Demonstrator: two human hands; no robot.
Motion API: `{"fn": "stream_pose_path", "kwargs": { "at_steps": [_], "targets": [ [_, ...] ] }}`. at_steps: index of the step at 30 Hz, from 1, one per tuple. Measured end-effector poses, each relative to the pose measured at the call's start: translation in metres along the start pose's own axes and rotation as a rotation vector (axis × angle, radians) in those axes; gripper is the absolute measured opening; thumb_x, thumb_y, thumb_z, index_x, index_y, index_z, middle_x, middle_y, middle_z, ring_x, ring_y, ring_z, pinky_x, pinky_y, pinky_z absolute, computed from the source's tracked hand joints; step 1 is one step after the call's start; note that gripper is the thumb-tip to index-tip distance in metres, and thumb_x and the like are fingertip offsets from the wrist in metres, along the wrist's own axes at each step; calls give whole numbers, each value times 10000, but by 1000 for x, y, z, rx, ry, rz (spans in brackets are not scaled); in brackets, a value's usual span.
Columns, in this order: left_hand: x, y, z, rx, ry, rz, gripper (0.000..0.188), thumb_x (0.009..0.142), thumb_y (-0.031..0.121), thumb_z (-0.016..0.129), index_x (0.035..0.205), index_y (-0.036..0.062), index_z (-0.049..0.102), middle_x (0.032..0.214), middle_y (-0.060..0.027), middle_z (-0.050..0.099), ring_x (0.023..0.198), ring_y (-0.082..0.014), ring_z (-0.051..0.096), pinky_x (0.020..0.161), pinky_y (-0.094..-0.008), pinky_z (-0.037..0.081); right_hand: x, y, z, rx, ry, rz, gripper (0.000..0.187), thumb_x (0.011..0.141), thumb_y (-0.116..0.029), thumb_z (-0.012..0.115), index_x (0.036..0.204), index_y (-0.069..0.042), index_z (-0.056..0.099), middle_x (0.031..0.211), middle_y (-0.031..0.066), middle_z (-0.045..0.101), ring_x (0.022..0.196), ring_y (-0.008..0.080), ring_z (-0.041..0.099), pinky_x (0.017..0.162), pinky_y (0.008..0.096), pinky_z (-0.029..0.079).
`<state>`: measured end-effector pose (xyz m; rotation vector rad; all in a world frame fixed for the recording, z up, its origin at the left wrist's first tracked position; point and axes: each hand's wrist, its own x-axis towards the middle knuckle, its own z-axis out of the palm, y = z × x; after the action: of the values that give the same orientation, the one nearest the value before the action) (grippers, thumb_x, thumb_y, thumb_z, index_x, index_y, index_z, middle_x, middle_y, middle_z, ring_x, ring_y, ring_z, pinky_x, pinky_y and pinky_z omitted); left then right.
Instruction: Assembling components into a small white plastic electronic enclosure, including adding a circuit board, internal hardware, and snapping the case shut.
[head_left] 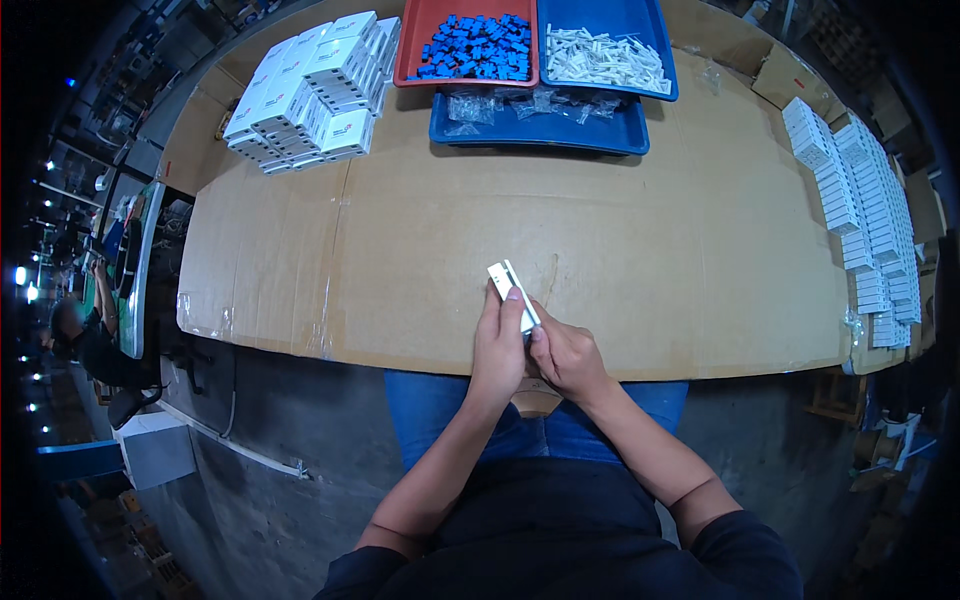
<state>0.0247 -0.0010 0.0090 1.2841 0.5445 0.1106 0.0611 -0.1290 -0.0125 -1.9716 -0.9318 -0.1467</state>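
Note:
Near the front edge of the cardboard-covered table, both my hands meet around a slim white plastic part (507, 284) with a dark slot along it. My left hand (498, 345) grips it from the left, the thumb lying on its face. From the right, my right hand (568, 355) closes on its lower end, thumb and fingers pressed together there. The part points up and slightly left, tilted in my grip. Its lower end is partly hidden by my fingers.
At the back stand a red tray (401, 60) of small blue pieces and a blue tray (673, 70) of white strips. Below them, another blue tray (540, 141) holds clear plastic bags. White boxes (290, 95) are stacked back left; white units (860, 210) line the right. A person (105, 340) sits far left.

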Motion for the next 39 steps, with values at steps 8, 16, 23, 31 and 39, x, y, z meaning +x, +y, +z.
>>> {"fn": "stream_pose_path", "kwargs": {
  "at_steps": [8, 16, 23, 31, 39],
  "targets": [
    [-2, 2, -18, -354, -53, -225, 424, 1092, 452, 461, 1239, 67, 558, 1046, -47, 637, 957, -135, 648, 854, -322, 540, 20, -18, -22, 94, -48, 22, 368, 1039, -173, 597, 1292, 89, 645, 990, 251, 744, 779, 324, 752, 689, 363, 602],
    [-3, 54, -25, -480, -309, -526, 563, 1051, 530, 464, 1374, 72, 512, 1198, -135, 672, 1043, -247, 694, 937, -456, 600, 20, -4, -40, 541, -24, 434, 320, 1090, -182, 556, 1244, 67, 685, 1045, 164, 786, 879, 194, 762, 783, 308, 600],
    [-10, 40, -16, -425, -199, -274, 661, 986, 433, 611, 1493, 55, 420, 1303, -162, 601, 1207, -263, 618, 1053, -458, 514, 16, -3, -47, 506, -2, 433, 295, 1084, -181, 574, 1227, 42, 703, 1125, 136, 762, 973, 181, 739, 854, 304, 577],
    [-24, 40, -18, 272, -326, 491, 1082, 718, 6, 790, 1627, 46, 203, 1567, -172, 358, 1490, -302, 387, 1238, -462, 335, 18, -28, -64, 905, -182, 579, 524, 1030, -216, 675, 1484, -3, 520, 1273, 117, 654, 1027, 167, 647, 914, 318, 553],
    [-44, 30, -5, -51, -291, 464, 993, 968, 611, 603, 1665, 81, 134, 1652, -177, 281, 1519, -321, 336, 1243, -467, 275, 8, -53, -53, 857, -77, 384, 580, 944, -172, 775, 1443, -6, 530, 1459, 157, 537, 1350, 273, 551, 1133, 415, 465]
  ]
}}
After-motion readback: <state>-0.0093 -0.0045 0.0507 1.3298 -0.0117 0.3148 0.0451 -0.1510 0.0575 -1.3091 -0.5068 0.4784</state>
